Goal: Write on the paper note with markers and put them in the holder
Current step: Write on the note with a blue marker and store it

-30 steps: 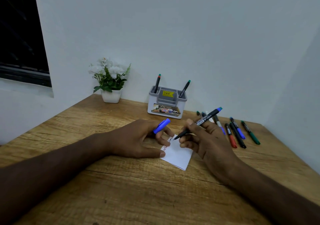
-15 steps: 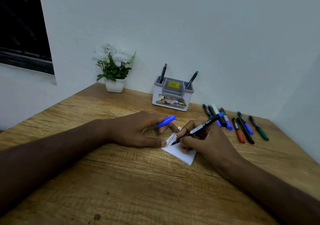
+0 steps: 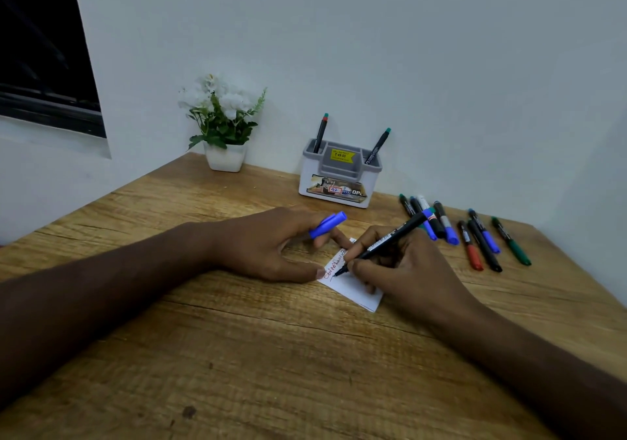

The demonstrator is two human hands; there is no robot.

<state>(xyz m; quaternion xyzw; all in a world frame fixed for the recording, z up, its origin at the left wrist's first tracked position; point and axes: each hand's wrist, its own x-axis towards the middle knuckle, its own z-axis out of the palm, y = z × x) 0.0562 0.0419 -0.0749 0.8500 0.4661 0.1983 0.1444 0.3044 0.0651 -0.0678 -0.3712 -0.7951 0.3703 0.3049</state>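
A small white paper note (image 3: 353,288) lies on the wooden table, with red writing along its left edge. My right hand (image 3: 403,270) grips a black marker (image 3: 383,243), uncapped, its tip touching the note beside the red writing. My left hand (image 3: 271,246) rests flat on the table, thumb pinning the note's left corner, with the blue cap (image 3: 327,225) held between its fingers. A grey and white holder (image 3: 339,176) stands by the wall with two markers upright in it. Several loose markers (image 3: 468,236) lie to the right of my hands.
A white pot of white flowers (image 3: 224,127) stands at the back left by the wall. A dark window (image 3: 40,49) is on the left wall. The table meets walls at the back and right.
My right hand has brought the marker tip down onto the note. The left hand stays on the note with the cap. The view has shifted closer and lower.
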